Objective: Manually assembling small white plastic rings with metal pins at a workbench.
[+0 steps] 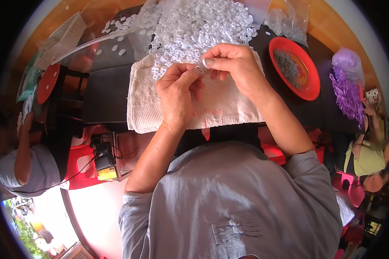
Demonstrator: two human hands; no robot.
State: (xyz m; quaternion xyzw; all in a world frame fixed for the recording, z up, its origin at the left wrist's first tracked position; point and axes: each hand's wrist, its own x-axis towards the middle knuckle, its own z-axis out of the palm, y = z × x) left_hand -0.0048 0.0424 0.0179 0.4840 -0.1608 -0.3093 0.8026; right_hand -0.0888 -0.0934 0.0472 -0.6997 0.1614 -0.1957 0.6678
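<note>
Above a cream towel (pixel 160 113) my two hands meet, fingertips almost touching. Between the thumb and finger of my right hand (pixel 240 67) is a small white oval piece (pixel 205 64). My left hand (pixel 177 88) is closed in a pinch on another small whitish piece (pixel 198 70), partly covered by the thumb. Just beyond the hands spreads a big heap of small white plastic pieces (pixel 199 26), many with holes; some lie on the towel's far edge. To the right, a red oval plate (pixel 312 88) holds a pile of thin grey metal bits (pixel 287 69).
A clear plastic sheet or bag (pixel 129 43) lies at the left beside a white perforated basket (pixel 65 39). Clear bags (pixel 289 26) of grey bits stand back right. A purple bundle (pixel 348 95) is at the far right. Other people sit at the left (pixel 34 168) and right (pixel 367 157).
</note>
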